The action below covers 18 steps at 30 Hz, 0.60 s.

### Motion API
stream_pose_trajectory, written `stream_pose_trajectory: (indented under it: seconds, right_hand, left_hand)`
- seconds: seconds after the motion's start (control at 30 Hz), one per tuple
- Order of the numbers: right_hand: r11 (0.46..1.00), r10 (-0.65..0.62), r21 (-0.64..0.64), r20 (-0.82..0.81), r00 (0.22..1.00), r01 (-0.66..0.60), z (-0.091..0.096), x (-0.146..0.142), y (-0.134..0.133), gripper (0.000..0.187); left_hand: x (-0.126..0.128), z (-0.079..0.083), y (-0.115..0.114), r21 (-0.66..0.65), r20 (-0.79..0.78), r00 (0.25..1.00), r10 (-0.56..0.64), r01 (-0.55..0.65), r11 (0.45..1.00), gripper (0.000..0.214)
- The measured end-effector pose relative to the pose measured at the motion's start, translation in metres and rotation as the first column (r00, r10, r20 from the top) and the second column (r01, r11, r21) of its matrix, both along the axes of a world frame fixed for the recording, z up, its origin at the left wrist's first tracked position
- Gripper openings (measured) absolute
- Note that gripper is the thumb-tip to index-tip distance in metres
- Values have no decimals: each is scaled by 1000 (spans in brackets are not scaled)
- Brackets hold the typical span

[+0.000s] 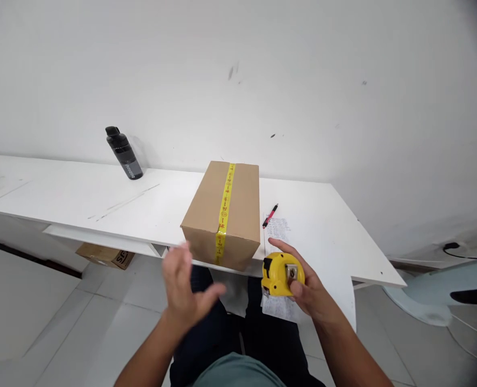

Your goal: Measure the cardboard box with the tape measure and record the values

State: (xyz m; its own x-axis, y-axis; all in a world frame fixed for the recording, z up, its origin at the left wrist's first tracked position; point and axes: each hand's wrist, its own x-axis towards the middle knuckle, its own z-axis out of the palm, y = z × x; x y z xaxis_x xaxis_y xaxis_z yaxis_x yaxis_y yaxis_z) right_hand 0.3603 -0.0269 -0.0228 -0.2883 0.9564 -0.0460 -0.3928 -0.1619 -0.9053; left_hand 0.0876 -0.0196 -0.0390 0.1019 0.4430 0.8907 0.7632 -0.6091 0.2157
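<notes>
Gripped in the right hand (308, 286) at the desk's front edge, just right of the cardboard box (206, 207): a tape measure (277, 274) with a bright yellow, rounded case. Black strips along its left side, a dark round spot low down, and a silvery metal plate on the side turned upward (thumb lying close by). Fingers wrapped about the case, index finger stretched out above it toward the box. Left hand (184, 287) spread wide, thumb held out to the right, a little blurred, close to the box's front left corner; hard to tell whether touching.

Beneath it all, a long white desk (64, 188), marked with dark scratches on the left. Near the box's right side, handwritten paper (278, 231) with a red and black pen (270, 215) lying at the top of the writing. Behind, a pale wall (173, 70) with scattered dark scuffs; low on the right, a black plug (451, 246) and a pale blue object (427, 301) (too partly seen to name). Below, light tiled floor (72, 333).

As for containers: the cardboard box closed, sealed along the top and down the front with yellow printed tape (224, 212), contents hidden. Farther left, a dark bottle (125, 156), capped and upright, with pale lettering. Under the desk, a brown carton (101, 254) bearing black letters.
</notes>
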Motion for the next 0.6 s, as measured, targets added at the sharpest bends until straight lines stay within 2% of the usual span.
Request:
stream_pose_trajectory:
  seconds: [0.1,0.17,0.2,0.33,0.43,0.47,0.53,0.6]
  right_hand:
    - [982,169,78,58,984,-173,5,-13,-8,87]
    - [950,272,130,100,957,-284,5,-21,-11,81]
    - [942,277,160,124,953,-295,5,-25,-11,77]
    - [947,95,281,226,970,-158,5,-30,-9,61]
    - [924,-53,379,257,965,-50,7,-25,-8,50]
    - [900,-118,435,242,963,1,9,-22,-8,49]
    - [821,-286,552,173,942,148,11,-13,-4,49]
    - [729,-460,608,97,883,314,13,-1,3,53]
  left_hand:
    - [18,10,-25,62,-217,950,-226,244,968,62]
    - [22,17,-31,90,-278,925,-258,292,952,29]
    - [22,21,-31,107,-288,923,-254,295,950,17]
    - [9,39,-20,157,-401,886,-235,319,935,4]
    - [-10,52,-7,239,-486,862,-142,288,928,11]
    - [-20,55,0,276,-484,870,-92,252,927,15]
    - [-43,60,20,367,-417,909,32,136,920,27]
    - [-68,61,45,434,-265,948,176,-46,900,36]
